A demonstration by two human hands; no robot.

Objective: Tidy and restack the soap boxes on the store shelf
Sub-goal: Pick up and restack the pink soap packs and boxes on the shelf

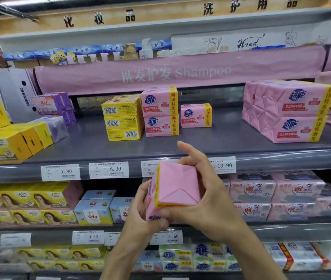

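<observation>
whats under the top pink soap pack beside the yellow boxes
Under the top pink soap pack sits a matching pink pack, resting on the grey shelf. Anything behind the two is covered by them.

Left grip [140, 207] and right grip [209, 201] clasp the pink soap pack [176, 186] together.

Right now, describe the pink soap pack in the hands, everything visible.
The pink soap pack is a block in glossy pink paper, its folded end facing the camera, creases meeting near the middle. A yellow band edges that end; blue print shows on its left face. It is held tilted in the air before the shelf edge. The left hand grips its left side and lower corner; the right hand wraps its right side.
</observation>
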